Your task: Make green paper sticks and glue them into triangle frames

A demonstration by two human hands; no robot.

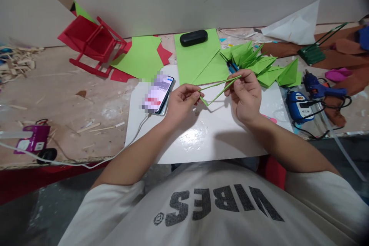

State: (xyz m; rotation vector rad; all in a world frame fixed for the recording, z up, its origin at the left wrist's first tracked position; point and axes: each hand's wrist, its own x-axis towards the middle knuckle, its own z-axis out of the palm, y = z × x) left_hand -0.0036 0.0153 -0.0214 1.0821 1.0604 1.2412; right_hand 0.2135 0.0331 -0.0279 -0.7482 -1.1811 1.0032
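Observation:
A thin green folded paper strip (218, 83), bent into a narrow triangle-like frame, is held up over the white board (173, 148). My left hand (186, 102) pinches its short bent end. My right hand (245, 94) grips the other end, where the two long sides meet, between thumb and fingers. Just beyond my right hand lies a pile of green folded paper pieces (253, 59), with a blue tool partly hidden among them. Left of my left hand a phone (158, 94) rests on the board, its screen lit and a white cable plugged in.
A red paper rocking chair (93, 42) stands at the back left. Green sheets (198, 59) lie at the back, one under a black case (193, 38). To the right are a blue glue gun (319, 86) and blue power socket (300, 107); a purple socket (36, 138) sits left.

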